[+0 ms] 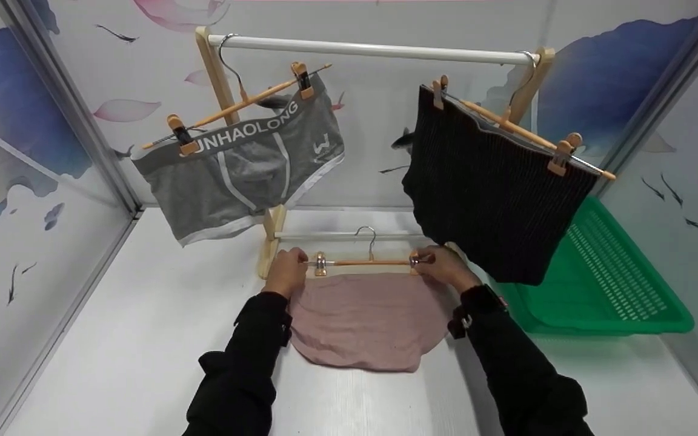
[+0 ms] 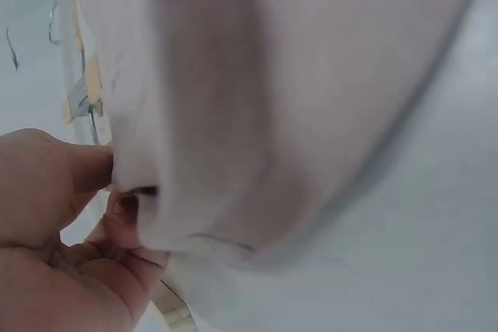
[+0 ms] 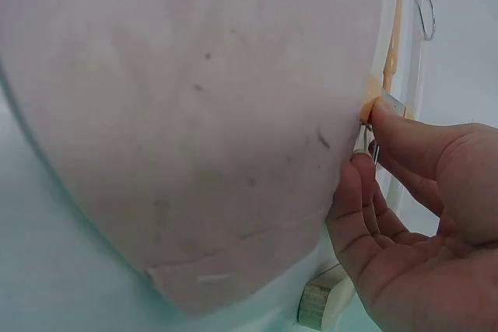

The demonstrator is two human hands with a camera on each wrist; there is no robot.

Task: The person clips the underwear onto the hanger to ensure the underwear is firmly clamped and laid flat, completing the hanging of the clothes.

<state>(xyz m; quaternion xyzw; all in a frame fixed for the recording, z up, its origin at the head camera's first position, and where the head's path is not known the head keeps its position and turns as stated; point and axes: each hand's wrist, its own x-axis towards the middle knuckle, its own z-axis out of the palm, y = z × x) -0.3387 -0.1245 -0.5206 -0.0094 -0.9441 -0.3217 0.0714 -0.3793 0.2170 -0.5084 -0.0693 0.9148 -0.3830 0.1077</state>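
Pink underpants [image 1: 367, 321] lie spread on the white table, waistband toward the back. Along that waistband lies a clip hanger [image 1: 361, 263], its metal hook pointing away. At the left end of the hanger, my left hand [image 1: 286, 270] pinches the corner of the underpants between thumb and fingers; the cloth hides part of the fingertips. My right hand [image 1: 446, 266] grips the hanger's right clip [image 3: 372, 99], with the thumb on it and the fingers beside the cloth's edge. The left clip [image 1: 320, 264] stands just above the waistband; whether it bites the cloth I cannot tell.
A wooden rack with a white top rail [image 1: 373, 48] stands behind. From it hang grey boxer briefs [image 1: 246, 163] on the left and a black ribbed garment [image 1: 494, 188] on the right, both clipped to hangers. A green plastic basket [image 1: 603, 315] sits at the right.
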